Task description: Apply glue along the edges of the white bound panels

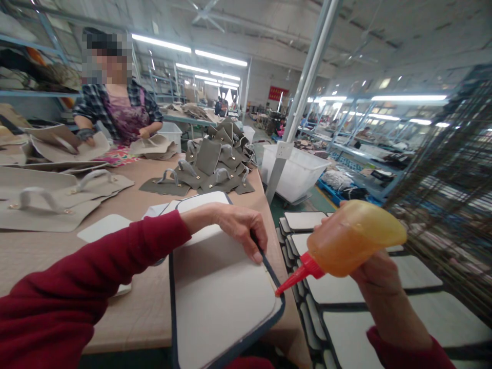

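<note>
Head view: at the brown table's (49,256) near edge, a pale panel (226,292) has its long axis running away from the wearer. Left hand (241,228) pinches the panel's right-hand border between thumb and fingers. Amber bottle (340,246), long axis sloping, aims its red nozzle (295,278) down and leftward at that border. Right hand (376,271) is closed around the bottle.

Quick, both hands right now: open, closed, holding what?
Left hand: closed on the dark edge of the panel.
Right hand: closed around the bottle, red nozzle at that edge.
</note>
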{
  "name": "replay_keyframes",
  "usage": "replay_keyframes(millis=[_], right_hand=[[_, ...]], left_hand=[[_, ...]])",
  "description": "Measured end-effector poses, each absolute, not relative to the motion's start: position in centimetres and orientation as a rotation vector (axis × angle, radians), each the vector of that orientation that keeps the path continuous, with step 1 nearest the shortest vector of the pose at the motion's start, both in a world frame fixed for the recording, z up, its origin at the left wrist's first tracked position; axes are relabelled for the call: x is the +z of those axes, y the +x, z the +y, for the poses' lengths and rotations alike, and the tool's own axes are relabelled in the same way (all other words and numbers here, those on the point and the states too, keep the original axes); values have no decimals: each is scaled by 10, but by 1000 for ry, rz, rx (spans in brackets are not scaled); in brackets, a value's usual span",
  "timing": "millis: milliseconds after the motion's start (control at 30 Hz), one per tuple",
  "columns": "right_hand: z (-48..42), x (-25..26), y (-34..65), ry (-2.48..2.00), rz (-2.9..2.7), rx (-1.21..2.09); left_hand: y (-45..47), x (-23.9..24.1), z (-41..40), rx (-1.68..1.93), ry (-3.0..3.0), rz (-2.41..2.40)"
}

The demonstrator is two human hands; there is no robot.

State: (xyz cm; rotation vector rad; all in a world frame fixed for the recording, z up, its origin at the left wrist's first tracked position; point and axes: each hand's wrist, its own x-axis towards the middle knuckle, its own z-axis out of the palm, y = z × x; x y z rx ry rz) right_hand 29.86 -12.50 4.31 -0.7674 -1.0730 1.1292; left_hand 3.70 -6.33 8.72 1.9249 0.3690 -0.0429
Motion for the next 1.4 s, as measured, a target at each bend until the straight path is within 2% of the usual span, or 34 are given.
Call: replay_keyframes(millis=[667, 1067, 1400], right_hand=[[-124, 32, 293, -642, -968, 734], [-116, 28, 285, -670, -879, 785], [-108, 25, 281, -670, -886, 822]], left_hand=[[-4, 66, -40, 322, 1966, 736], [-18, 41, -37, 391, 1841, 750], [-21, 40, -38, 409, 1739, 750]])
